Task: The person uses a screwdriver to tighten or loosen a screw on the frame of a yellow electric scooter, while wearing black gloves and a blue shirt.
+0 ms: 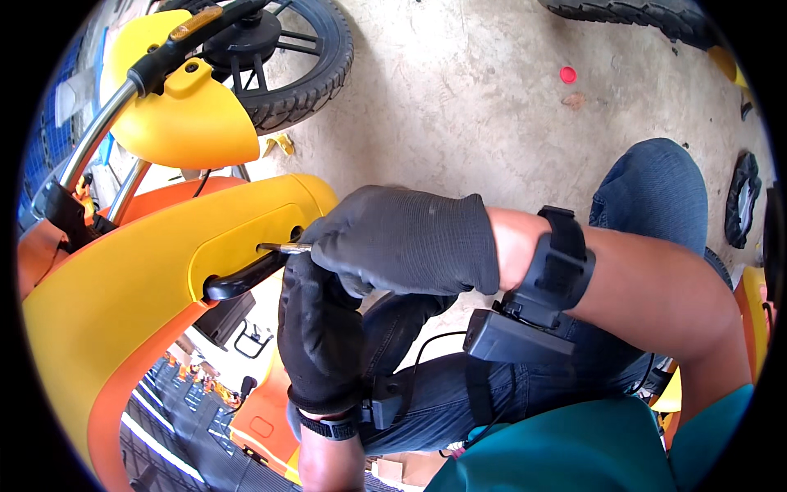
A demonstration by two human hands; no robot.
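A yellow and orange scooter body panel (123,303) stands in front of me on the left. A black curved grab handle (246,280) sits along its recessed area. My right hand (402,238), in a dark grey glove, is closed around a thin metal-shafted tool (283,247). The shaft points left, and its dark tip lies over the panel recess beside the handle. The tool's other end is hidden inside the glove. Just below, my left hand (320,336), gloved too, is closed near the handle's right end; what its fingers hold is hidden.
At the upper left, a black-spoked wheel (316,49) stands behind a yellow fender (188,123) and chrome tubes (97,131). A small yellow part (279,145) and a red cap (567,75) lie on the concrete floor. Another tyre (639,20) is at the upper right.
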